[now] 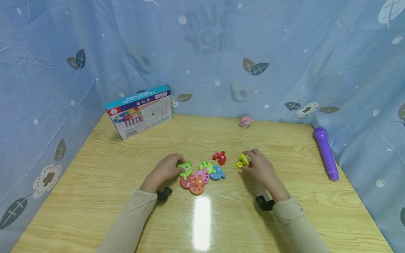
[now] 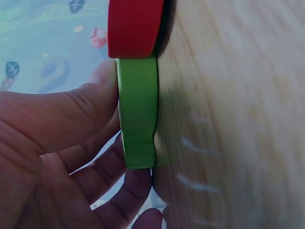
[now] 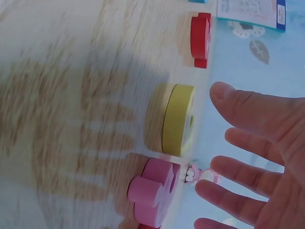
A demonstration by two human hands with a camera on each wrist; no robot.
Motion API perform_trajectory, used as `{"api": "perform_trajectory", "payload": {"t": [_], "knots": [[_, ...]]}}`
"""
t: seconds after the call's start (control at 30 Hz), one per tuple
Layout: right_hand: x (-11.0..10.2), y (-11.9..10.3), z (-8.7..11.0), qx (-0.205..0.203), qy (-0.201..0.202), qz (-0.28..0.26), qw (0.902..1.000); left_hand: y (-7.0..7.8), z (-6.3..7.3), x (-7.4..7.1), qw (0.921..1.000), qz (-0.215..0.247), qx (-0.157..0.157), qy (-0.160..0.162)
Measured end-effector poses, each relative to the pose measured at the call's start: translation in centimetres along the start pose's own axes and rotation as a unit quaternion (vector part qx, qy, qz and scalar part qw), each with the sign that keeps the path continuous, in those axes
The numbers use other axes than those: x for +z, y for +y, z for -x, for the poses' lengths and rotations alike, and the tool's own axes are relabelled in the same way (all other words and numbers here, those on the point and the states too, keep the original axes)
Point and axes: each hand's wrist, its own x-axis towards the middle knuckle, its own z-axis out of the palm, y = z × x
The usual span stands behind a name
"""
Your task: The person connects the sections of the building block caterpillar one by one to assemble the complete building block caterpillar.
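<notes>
My left hand (image 1: 168,168) grips the green head piece (image 1: 186,168) of a numbered animal puzzle, thumb on its upper face in the left wrist view. Touching this green piece is the red piece marked 2 (image 1: 187,181). From there a linked curve runs through orange 3 (image 1: 197,186), pink 4 (image 1: 202,176), a green piece (image 1: 206,167) and blue 6 (image 1: 217,173). My right hand (image 1: 260,168) hovers over a yellow piece (image 3: 177,120), fingers apart from it in the right wrist view. Beside that lies another pink piece (image 3: 155,191), hidden in the head view.
A loose red piece (image 1: 219,157) lies between the curve and the yellow piece. At the back left stands a printed box (image 1: 139,111); a small pink toy (image 1: 246,121) sits at the rear. Along the right edge lies a purple microphone (image 1: 326,154). Patterned curtains surround the table.
</notes>
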Motion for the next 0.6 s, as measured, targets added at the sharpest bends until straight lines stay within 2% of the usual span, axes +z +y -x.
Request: {"api": "perform_trajectory", "payload": {"t": [0.13, 0.6], "knots": [[0.2, 0.1, -0.1, 0.0, 0.001, -0.009, 1.0, -0.1, 0.0, 0.1, 1.0, 0.002, 0.001, 0.001], [0.6, -0.1, -1.1, -0.05, 0.011, -0.033, 0.9982, -0.1, -0.1, 0.1, 1.0, 0.005, -0.005, -0.001]]}}
